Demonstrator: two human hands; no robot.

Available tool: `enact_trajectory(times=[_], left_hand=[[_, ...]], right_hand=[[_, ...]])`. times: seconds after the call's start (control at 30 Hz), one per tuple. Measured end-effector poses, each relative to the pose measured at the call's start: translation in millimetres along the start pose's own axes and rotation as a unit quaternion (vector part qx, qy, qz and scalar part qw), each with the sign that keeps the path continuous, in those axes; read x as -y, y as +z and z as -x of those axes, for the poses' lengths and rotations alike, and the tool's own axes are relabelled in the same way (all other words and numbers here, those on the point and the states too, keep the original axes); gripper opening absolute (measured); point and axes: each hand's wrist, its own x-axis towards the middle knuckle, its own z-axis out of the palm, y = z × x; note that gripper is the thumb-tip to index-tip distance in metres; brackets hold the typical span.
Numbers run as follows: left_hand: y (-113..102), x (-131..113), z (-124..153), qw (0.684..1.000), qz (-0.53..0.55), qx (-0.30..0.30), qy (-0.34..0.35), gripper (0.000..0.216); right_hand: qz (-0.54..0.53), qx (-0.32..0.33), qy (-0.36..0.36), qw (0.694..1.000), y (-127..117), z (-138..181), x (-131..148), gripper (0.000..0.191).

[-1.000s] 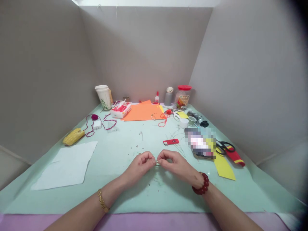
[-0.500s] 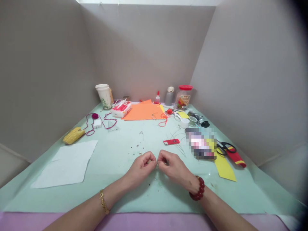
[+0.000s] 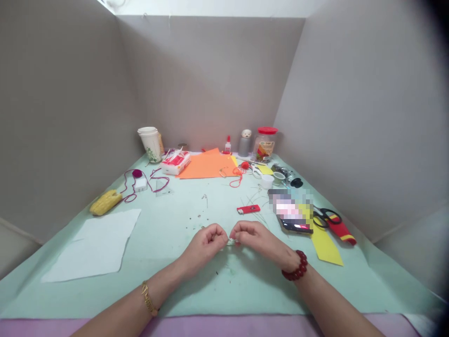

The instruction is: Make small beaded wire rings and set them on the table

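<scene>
My left hand (image 3: 206, 241) and my right hand (image 3: 253, 238) meet just above the pale green table cover (image 3: 168, 243), near its front middle. Both are closed in a pinch, fingertips almost touching. Between them shows a tiny pale piece (image 3: 230, 242), too small to name. A gold bracelet (image 3: 148, 299) is on my left wrist, a red bead bracelet (image 3: 297, 267) on my right. A red lighter (image 3: 249, 209) lies just beyond my right hand.
A white sheet (image 3: 94, 243) lies front left, a yellow corn-shaped thing (image 3: 105, 202) behind it. Orange paper (image 3: 206, 166), a paper cup (image 3: 150, 142), a red-lidded jar (image 3: 264, 144) and a glue bottle (image 3: 228, 144) stand at the back. Black scissors (image 3: 326, 216) and yellow paper (image 3: 324, 243) lie right. Grey walls enclose three sides.
Both hands stay pinched together on the small piece with only slight finger movement; the view has tilted a little.
</scene>
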Motion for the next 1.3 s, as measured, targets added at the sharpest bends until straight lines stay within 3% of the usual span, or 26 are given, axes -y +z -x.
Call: enact_trajectory(times=[0.2, 0.43, 0.63, 0.9, 1.1, 1.3], left_hand=[[0.5, 9.6, -2.8, 1.0, -0.021, -0.008, 0.0, 0.03], [0.7, 11.8, -4.6, 1.0, -0.014, -0.003, 0.016, 0.026], [-0.9, 6.0, -1.9, 1.0, 0.019, -0.008, 0.0, 0.026], [0.7, 1.2, -0.6, 1.0, 0.01, -0.025, -0.007, 0.025], [4.2, 3.1, -1.5, 0.998, -0.039, -0.051, 0.025, 0.025], [0.0, 2.8, -1.9, 0.999, -0.026, -0.032, 0.014, 0.024]], right_hand=[[0.021, 0.001, -0.021, 1.0, 1.6, 0.6, -1.4, 0.011], [0.069, -0.054, -0.046, 0.995, 9.2, -1.2, -4.3, 0.009], [-0.019, -0.009, -0.041, 0.999, 0.4, 0.3, 0.4, 0.019], [-0.02, -0.006, -0.024, 0.999, 2.3, -1.1, -5.1, 0.014], [0.02, -0.003, -0.019, 1.0, 2.1, 0.7, -4.5, 0.015], [0.002, 0.023, -0.012, 1.0, -0.9, 0.4, -5.5, 0.016]])
